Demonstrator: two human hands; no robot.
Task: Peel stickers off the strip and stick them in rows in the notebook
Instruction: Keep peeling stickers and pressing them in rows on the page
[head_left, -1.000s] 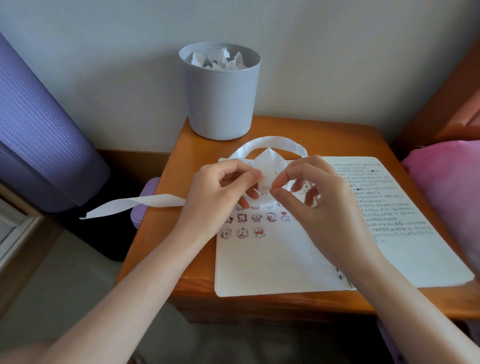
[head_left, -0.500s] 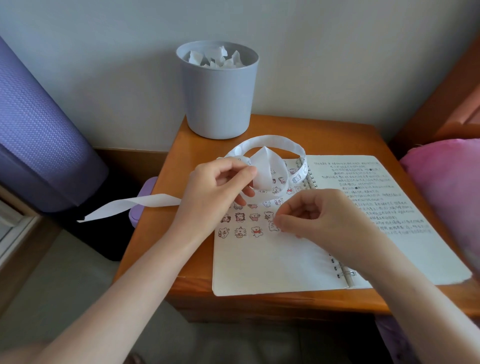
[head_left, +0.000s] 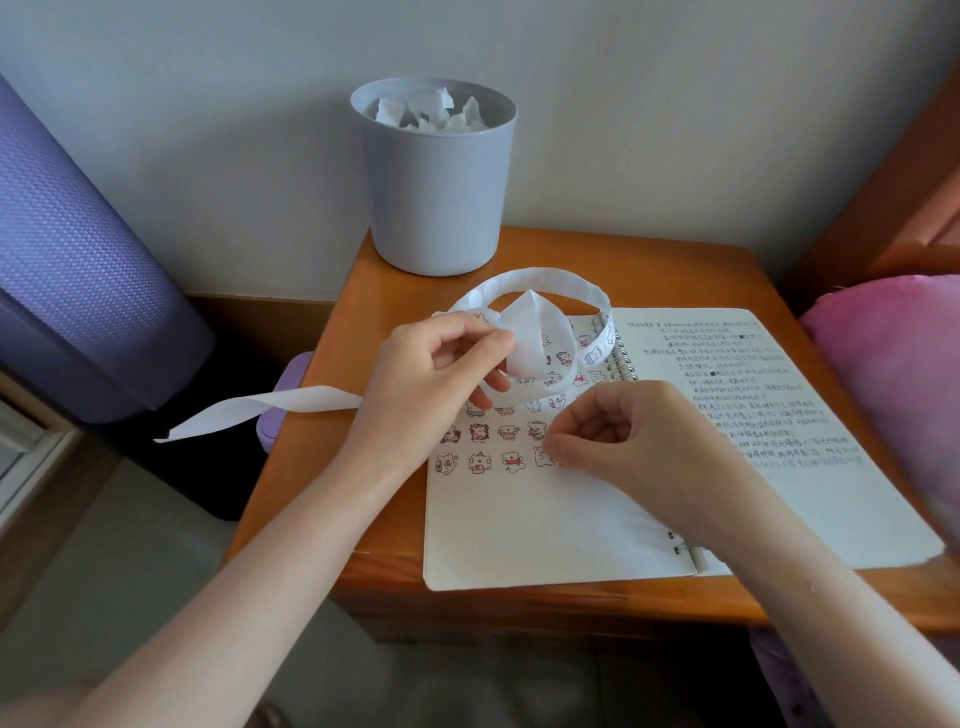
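Sticker strip (head_left: 550, 280) loops up over the left page of the notebook (head_left: 519, 530), pinched in the left hand (head_left: 431, 384), tail hanging off the tabletop (head_left: 322, 467) at its left edge. Right hand (head_left: 639, 441), fingers curled, pinches a sticker (head_left: 541, 456) at the end of the bottom row.

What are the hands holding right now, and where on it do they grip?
The left hand pinches the sticker strip where its loop begins. The right hand touches a sticker on the notebook; grip unclear.
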